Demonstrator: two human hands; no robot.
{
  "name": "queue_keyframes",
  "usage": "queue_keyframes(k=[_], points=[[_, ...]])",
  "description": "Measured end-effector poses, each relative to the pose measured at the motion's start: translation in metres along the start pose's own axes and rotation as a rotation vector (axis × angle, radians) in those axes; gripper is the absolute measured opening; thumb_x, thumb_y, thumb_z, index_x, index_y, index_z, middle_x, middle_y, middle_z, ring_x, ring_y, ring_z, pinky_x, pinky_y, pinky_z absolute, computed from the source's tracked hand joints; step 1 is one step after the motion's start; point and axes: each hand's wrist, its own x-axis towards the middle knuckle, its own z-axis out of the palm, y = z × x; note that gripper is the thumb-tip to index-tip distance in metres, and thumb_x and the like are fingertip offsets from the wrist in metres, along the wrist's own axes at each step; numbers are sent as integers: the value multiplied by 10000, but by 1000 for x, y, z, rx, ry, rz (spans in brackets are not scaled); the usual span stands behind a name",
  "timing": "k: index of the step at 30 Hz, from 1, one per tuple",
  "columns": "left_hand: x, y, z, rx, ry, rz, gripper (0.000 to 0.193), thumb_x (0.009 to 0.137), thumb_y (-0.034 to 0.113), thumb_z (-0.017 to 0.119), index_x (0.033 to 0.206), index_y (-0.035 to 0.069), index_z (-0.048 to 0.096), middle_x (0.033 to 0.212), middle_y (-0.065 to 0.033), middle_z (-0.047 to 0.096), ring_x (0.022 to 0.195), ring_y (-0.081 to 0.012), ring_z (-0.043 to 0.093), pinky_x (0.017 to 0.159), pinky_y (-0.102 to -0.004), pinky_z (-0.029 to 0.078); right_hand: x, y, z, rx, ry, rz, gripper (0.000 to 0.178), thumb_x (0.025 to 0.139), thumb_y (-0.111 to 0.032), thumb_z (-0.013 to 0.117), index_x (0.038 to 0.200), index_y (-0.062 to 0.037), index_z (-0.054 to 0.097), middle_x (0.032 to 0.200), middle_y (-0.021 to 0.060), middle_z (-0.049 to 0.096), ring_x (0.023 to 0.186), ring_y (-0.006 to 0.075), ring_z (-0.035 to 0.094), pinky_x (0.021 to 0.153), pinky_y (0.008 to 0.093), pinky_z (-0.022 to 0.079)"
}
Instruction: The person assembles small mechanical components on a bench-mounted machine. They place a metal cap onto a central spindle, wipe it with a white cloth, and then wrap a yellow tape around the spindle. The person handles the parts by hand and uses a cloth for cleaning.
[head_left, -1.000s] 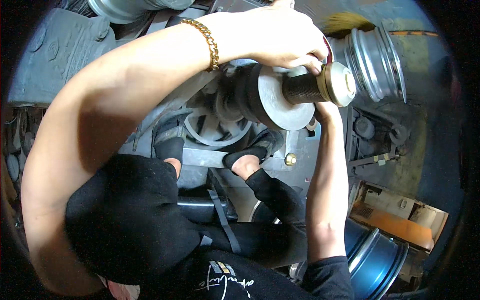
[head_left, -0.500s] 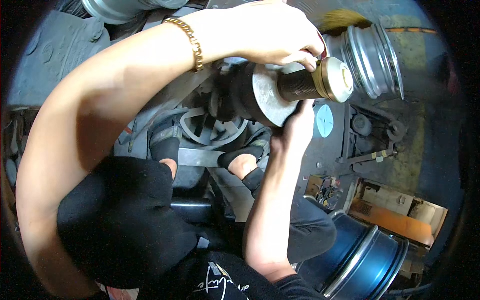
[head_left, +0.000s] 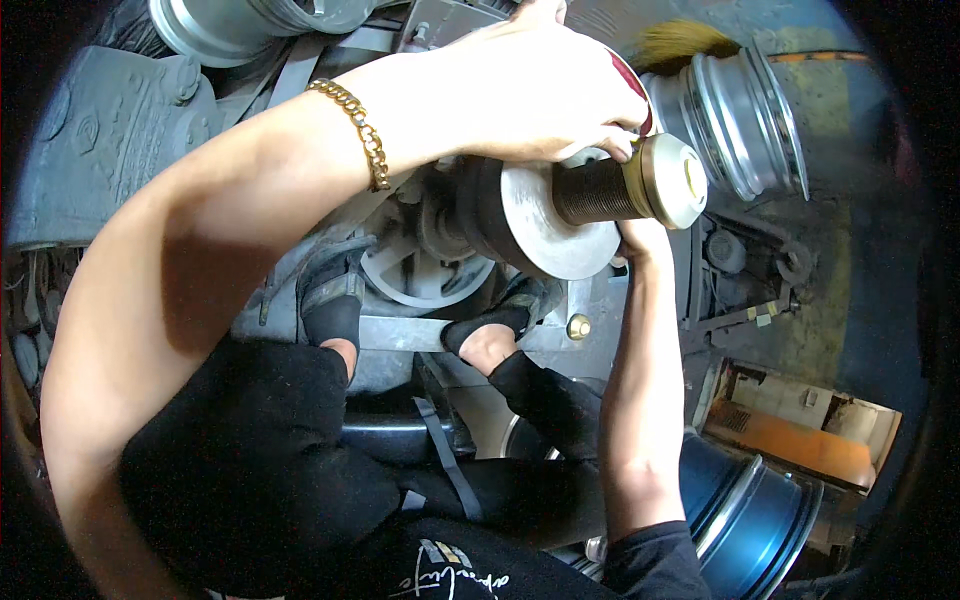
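Observation:
In front of me a thick threaded shaft (head_left: pixel 592 193) sticks out of a round metal flange (head_left: pixel 545 225) toward the right. A pale domed nut with a brass-coloured collar (head_left: pixel 672 182) sits at its end. My left hand (head_left: pixel 560 95), its wrist in a gold chain bracelet (head_left: pixel 360 130), reaches over the top. Its fingers are bent, the thumb side close to the collar. A dark red curved piece with a pale rim (head_left: pixel 630 85) shows against its fingers; its kind is unclear. From below, my right hand (head_left: pixel 645 240) reaches behind the shaft, its fingers mostly hidden.
A silver wheel rim (head_left: pixel 735 120) lies beyond the nut, beside straw-coloured bristles (head_left: pixel 685 42). Blue rims (head_left: pixel 760 510) stand at lower right near an orange-fronted box (head_left: pixel 800 430). A small brass-coloured piece (head_left: pixel 578 326) rests by my foot. Another silver rim (head_left: pixel 215 25) is at upper left.
My right hand has moved right, from under the flange to behind the shaft, and its forearm has swung right. The left hand stays over the shaft. The view has shifted slightly.

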Motion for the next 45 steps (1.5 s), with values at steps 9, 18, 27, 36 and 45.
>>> queue_keyframes(k=[9,18,27,36,45], points=[[0,10,-18,-15,-147,-84,214,942,358,580,1094,240,673,978,41,719,1011,-101,659,879,-516,329,-71,-41,48,247,613,68,383,1001,-309,541,1138,40,618,989,75,626,830,158,543,755,282,429],[2,9,-26,28,-196,-90,208,940,354,556,1043,222,678,961,18,703,989,-156,651,851,-522,348,-85,-40,86,249,518,-92,475,1034,-369,427,1293,19,521,1234,213,596,1122,306,582,961,397,438],[3,6,-17,-45,-124,-45,227,956,380,555,1075,229,676,942,17,719,960,-143,673,859,-497,320,-43,-9,13,-545,100,-280,464,1000,-331,485,1280,31,558,1278,216,599,1162,325,566,990,398,419],[6,8,-24,-75,-188,-95,227,963,389,546,1082,257,688,909,13,721,915,-155,677,871,-491,305,-31,-42,25,26,416,-286,372,959,-244,573,1216,25,584,1187,177,644,1054,255,622,933,339,473],[5,8,-26,-36,-177,-76,221,960,411,551,1031,263,699,841,11,717,872,-156,683,872,-489,306,-79,-34,88,668,489,-9,394,1046,-329,425,1188,12,560,1114,128,599,1021,207,550,933,370,430]])
